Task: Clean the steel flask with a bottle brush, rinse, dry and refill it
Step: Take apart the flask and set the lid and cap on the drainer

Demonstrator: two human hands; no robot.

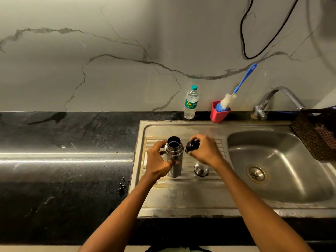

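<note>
Steel flask (174,157) upright on sink drainboard (181,190), mouth open. Left hand (158,160) wraps flask body. Right hand (204,150) grips black stopper (191,146) just right of flask. Steel cap (201,169) on drainboard beneath right hand. Bottle brush (234,91) in red cup (218,114) behind flask.

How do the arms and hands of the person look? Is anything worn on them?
Both forearms are bare up to the bottom edge of the picture: no sleeves show. The left hand and the right hand wear no gloves, and no watch, bracelet or ring is visible.
</note>
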